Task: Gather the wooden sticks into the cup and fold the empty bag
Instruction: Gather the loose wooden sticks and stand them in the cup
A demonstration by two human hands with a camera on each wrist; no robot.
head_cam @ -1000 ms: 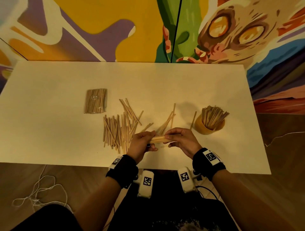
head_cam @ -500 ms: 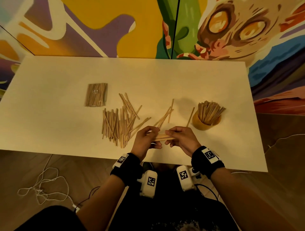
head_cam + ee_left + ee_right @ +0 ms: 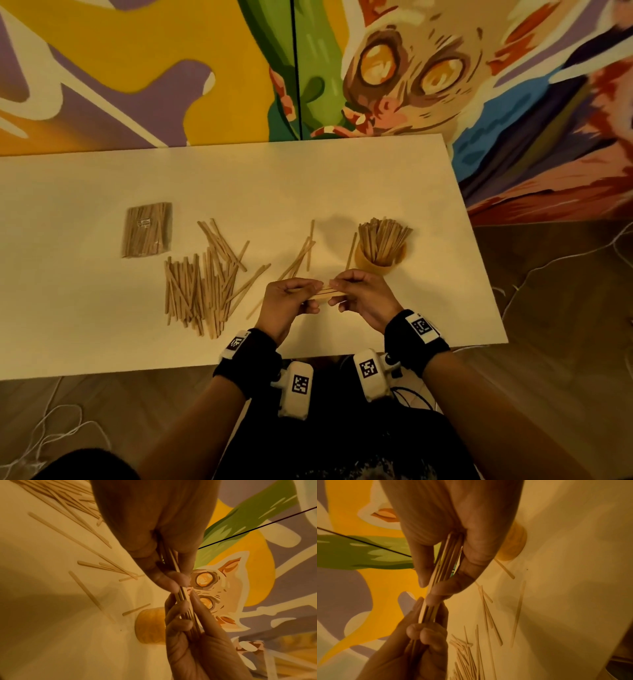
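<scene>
Both hands, left point(image 3: 287, 301) and right point(image 3: 363, 294), are pinching opposite ends of a slim bundle of pale, flat wooden sticks point(image 3: 325, 293) above the table point(image 3: 85, 308).

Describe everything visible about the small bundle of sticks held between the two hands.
The bundle of sticks is a handful of thin, flat, pale wooden strips lying side by side, roughly level above the table's near edge. The left hand pinches one end and the right hand the other, fingers curled around it. The wrist views show the strips stacked face to face, slightly uneven at the ends. It touches neither the table nor the cup behind it.
</scene>
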